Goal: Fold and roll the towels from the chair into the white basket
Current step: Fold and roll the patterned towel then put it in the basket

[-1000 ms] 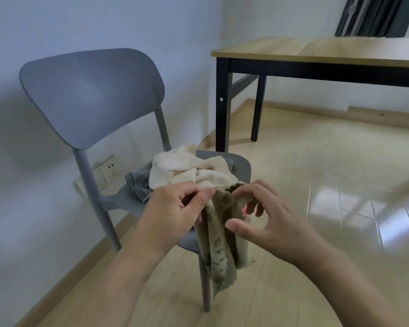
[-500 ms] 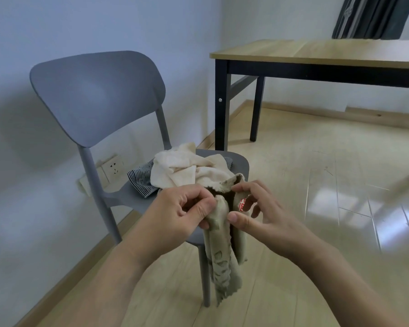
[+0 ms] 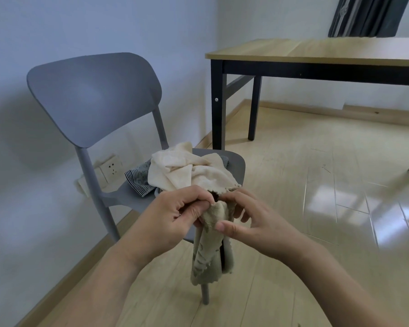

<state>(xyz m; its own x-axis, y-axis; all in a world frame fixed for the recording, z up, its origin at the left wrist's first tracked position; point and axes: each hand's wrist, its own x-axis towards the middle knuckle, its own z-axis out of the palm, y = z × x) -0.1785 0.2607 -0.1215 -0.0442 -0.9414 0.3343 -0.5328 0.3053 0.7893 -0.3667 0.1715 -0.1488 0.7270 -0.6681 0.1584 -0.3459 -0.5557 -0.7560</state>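
Observation:
An olive-beige towel (image 3: 210, 253) hangs bunched in front of the grey chair (image 3: 97, 100). My left hand (image 3: 175, 220) pinches its top edge between thumb and fingers. My right hand (image 3: 248, 220) holds the same edge just to the right, fingers curled into the cloth, thumb stretched out in front. On the chair seat lies a crumpled cream towel (image 3: 187, 171) over a dark striped towel (image 3: 138, 179). No white basket is in view.
A wooden table with black legs (image 3: 316, 55) stands at the back right, with a dark curtain (image 3: 368, 15) behind it. A wall socket (image 3: 110, 167) sits low behind the chair. Glossy pale wood floor (image 3: 316, 208) spreads to the right.
Both hands have kept hold of the olive towel's top edge while my fingers shifted along it. The two hands now sit closer together, and the view has moved a little nearer the chair.

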